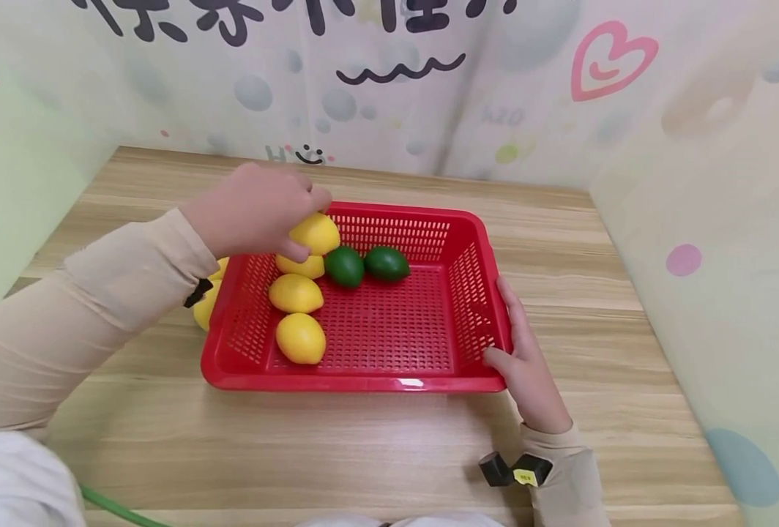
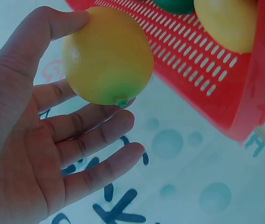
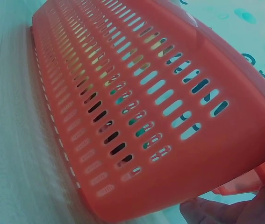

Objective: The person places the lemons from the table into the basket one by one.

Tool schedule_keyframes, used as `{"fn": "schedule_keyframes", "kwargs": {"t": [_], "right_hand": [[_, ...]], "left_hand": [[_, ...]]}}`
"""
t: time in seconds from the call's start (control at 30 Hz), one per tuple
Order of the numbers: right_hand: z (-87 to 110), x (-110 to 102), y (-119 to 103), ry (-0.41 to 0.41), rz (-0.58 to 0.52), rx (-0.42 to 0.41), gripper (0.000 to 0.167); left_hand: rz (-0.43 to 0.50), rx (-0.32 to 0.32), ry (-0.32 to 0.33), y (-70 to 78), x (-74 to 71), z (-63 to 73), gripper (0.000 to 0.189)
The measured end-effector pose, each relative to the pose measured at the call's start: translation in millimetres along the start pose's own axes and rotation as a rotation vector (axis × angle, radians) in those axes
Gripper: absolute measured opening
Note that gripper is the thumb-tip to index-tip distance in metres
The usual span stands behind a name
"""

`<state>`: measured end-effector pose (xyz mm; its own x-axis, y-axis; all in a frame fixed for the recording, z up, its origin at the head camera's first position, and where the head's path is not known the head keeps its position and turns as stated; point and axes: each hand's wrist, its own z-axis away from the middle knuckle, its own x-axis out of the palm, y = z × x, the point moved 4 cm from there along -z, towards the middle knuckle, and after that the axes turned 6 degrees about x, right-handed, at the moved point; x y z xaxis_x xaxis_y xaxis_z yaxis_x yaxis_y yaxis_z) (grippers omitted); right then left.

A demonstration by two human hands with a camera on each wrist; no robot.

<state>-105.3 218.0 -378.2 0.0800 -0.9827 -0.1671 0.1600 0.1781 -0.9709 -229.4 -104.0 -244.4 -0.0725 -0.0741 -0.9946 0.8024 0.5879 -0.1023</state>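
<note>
My left hand (image 1: 258, 208) pinches a yellow lemon (image 1: 317, 234) between thumb and fingers, over the back left of a red plastic basket (image 1: 363, 383). In the left wrist view the lemon (image 2: 108, 56) shows a greenish tip, with the other fingers spread beneath it. Below the held lemon, a partly hidden lemon (image 1: 300, 266), a middle lemon (image 1: 295, 294) and a front lemon (image 1: 301, 339) line the basket's left side. Two smooth dark green fruits, one on the left (image 1: 345, 266) and one on the right (image 1: 386, 263), lie near its back wall. My right hand (image 1: 528, 369) grips the basket's right rim.
Outside the basket's left wall, more yellow lemons (image 1: 203, 306) sit partly hidden by my left forearm and the rim. The basket stands on a wood-grain table (image 1: 376, 446), with a printed backdrop (image 1: 429, 124) behind it. A green cord (image 1: 116, 506) runs at the front left.
</note>
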Motion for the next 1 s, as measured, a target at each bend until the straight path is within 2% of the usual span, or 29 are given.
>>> {"fn": "schedule_keyframes", "kwargs": {"t": [0.4, 0.63, 0.87, 1.0], "right_hand": [[-2.3, 0, 2, -0.010, -0.029, 0.000, 0.096], [-2.9, -1, 3, -0.003, -0.003, -0.006, 0.096], [-2.3, -1, 2, 0.001, 0.003, -0.004, 0.097], [-1.8, 0, 2, 0.002, -0.001, 0.002, 0.097]], "left_hand": [[-0.006, 0.044, -0.027, 12.0, 6.2, -16.1, 0.047], [-0.029, 0.043, -0.091, 14.1, 11.0, -22.5, 0.051], [-0.045, 0.062, -0.082, 17.0, 10.5, -28.9, 0.049], [-0.053, 0.070, -0.073, 18.0, 8.0, -35.2, 0.054]]}}
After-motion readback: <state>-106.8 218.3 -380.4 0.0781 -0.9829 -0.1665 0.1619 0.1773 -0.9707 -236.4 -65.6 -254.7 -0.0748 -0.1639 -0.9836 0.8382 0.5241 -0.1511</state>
